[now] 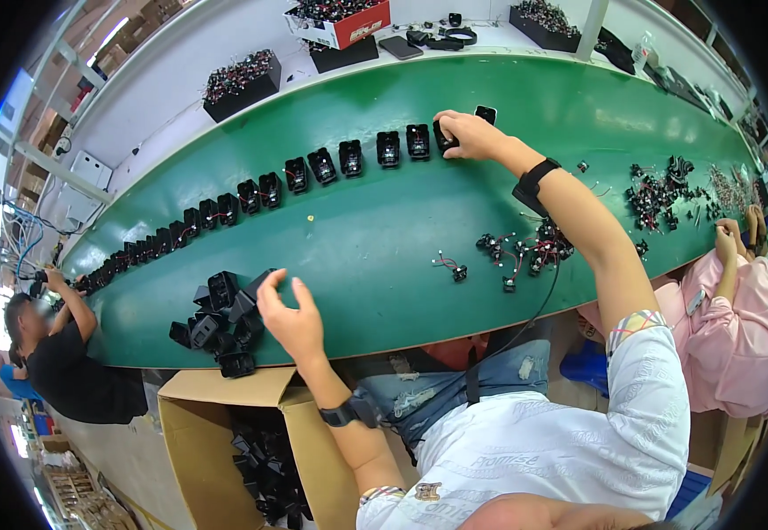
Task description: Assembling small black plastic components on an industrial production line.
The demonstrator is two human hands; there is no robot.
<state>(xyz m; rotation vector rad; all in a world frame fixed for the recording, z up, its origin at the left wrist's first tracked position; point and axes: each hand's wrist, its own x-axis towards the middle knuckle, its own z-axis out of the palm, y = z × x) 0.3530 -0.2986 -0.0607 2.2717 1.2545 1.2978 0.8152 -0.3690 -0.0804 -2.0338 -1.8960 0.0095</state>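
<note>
My right hand (pixel 477 137) is closed round a black plastic housing (pixel 442 140) at the right end of a long curved row. Its neighbours are similar open-topped housings (pixel 387 149), standing upright with small parts inside. Just beyond that hand lies a small dark device with a pale edge (pixel 486 114). My left hand (pixel 292 320), thumb and fingers apart, is beside a pile of loose black housings (pixel 204 329) near the table's front edge. One angled housing (pixel 244 305) lies right by its fingertips; whether they touch I cannot tell.
The green table (pixel 357 243) carries wired components (pixel 539 250) at right and more (pixel 662 190) farther right. Boxes of parts (pixel 241 86) line the back shelf. An open carton (pixel 191 450) of black pieces stands below. A person in black (pixel 70 367) and one in pink (pixel 724 331) flank me.
</note>
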